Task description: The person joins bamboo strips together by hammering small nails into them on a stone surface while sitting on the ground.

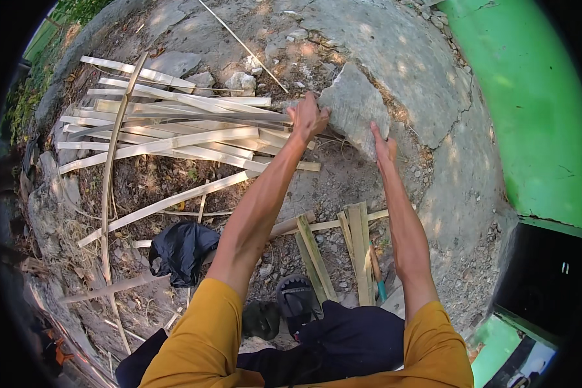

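Observation:
My left hand (pixel 308 118) is closed at the end of a darker bamboo strip (pixel 239 117), beside the left edge of a broken concrete slab (pixel 354 103). Its fingertips are partly hidden, and the strip seems to run under them. My right hand (pixel 385 147) grips the slab's lower right edge, thumb on top and fingers out of sight beneath. To the left of my left hand lies a loose pile of pale split bamboo strips (pixel 174 139), most of them lying crosswise.
A long bamboo strip (pixel 113 155) crosses the pile. Near my feet are a black plastic bag (pixel 184 252), short bamboo pieces (pixel 357 249) and a tool with a teal end (pixel 381 290). A green wall (pixel 530 97) stands at right, beside cracked concrete (pixel 420 84).

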Motion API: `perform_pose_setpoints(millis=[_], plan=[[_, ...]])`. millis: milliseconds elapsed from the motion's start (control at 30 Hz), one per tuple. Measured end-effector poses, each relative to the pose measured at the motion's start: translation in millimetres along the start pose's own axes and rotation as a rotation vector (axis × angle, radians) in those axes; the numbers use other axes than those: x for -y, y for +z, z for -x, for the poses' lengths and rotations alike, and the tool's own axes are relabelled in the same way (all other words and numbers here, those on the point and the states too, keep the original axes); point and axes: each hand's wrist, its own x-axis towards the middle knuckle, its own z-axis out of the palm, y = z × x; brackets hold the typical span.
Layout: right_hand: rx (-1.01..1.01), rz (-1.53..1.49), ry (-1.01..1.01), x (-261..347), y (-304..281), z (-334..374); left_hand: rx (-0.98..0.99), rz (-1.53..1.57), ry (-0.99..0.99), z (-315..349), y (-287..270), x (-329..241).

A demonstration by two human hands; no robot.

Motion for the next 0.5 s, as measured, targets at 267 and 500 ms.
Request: perform_pose_setpoints(millis=[267, 500], plan=[[0.066, -0.371, 0.073, -2.9, -58.5, 102.3, -0.008, 0.149, 0.208, 88.3, -44.6, -67.6], [0.141, -0.474, 0.166, -32.6, -112.5, 250.9, 0.023, 0.376, 0.059, 244.3, -73.6, -66.7]])
